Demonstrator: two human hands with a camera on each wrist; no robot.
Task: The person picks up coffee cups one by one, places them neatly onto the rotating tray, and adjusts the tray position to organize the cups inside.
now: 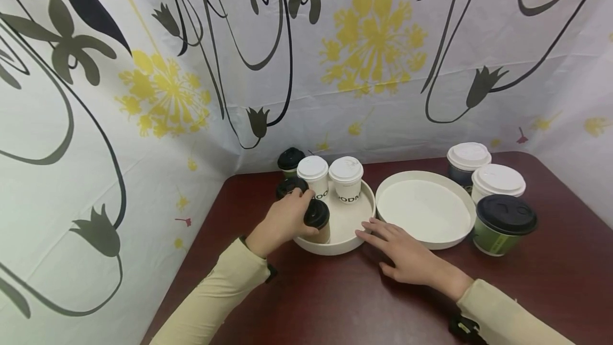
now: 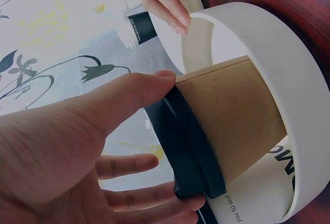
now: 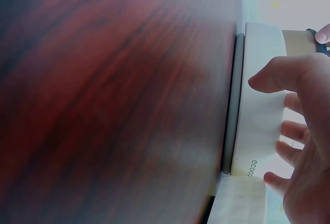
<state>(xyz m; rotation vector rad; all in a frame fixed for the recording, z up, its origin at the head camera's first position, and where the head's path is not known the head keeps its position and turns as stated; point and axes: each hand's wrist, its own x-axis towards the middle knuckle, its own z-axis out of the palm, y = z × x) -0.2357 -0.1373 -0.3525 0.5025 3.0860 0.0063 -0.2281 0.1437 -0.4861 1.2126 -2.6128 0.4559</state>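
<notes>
My left hand (image 1: 283, 218) holds a brown paper cup (image 1: 322, 234) by its black lid (image 2: 183, 139), thumb on one side and fingers on the other. The cup is inside the left round white tray (image 1: 330, 249), close to its front rim. Two white cups with white lids, a nearer one (image 1: 347, 180) and another (image 1: 313, 174), stand in that tray. A second black-lidded cup (image 1: 289, 185) is partly hidden behind my left hand. My right hand (image 1: 407, 253) has its fingers spread and extended at the left tray's right side, with fingertips by the rim.
A second round white tray (image 1: 423, 209) adjoins on the right. Beside it stand a green cup with black lid (image 1: 503, 225), a white-lidded white cup (image 1: 498, 182) and a white-lidded dark cup (image 1: 466, 164). Another black-lidded green cup (image 1: 290, 159) stands at the back left. Patterned cloth (image 1: 306, 84) encloses the table.
</notes>
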